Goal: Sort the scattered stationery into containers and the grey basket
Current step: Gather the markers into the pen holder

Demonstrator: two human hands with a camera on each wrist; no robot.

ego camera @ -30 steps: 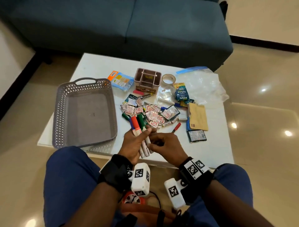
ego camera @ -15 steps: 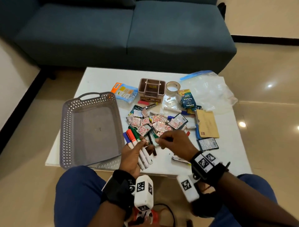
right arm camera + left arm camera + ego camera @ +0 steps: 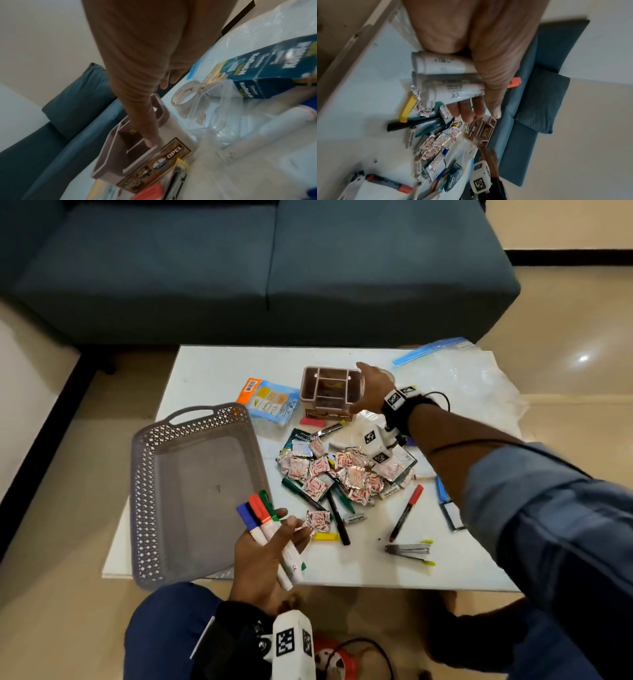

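Note:
My left hand [image 3: 274, 546] hovers over the table's near edge, palm up, holding several white markers [image 3: 262, 518] with blue, red and green caps. In the left wrist view the thumb lies across those markers [image 3: 443, 75]. My right hand [image 3: 371, 386] is stretched to the right side of the brown compartment organizer [image 3: 329, 392] at the far middle. Its thumb touches the organizer [image 3: 133, 148] rim while straight fingers reach past the far corner; the view is blurred. The grey basket [image 3: 144, 491] stands on the left with nothing in it.
A pile of foil sachets [image 3: 342, 470], pens, a red marker [image 3: 407, 511] and a stapler [image 3: 407, 551] litter the white table [image 3: 212, 371]. A tape roll [image 3: 185, 94], a blue box [image 3: 267, 70] and a clear zip bag [image 3: 462, 381] lie right of the organizer. A sofa [image 3: 239, 268] stands behind.
My right hand left the markers near my left hand and reached forward across the pile to the organizer. My left hand still holds the markers and has drifted slightly left.

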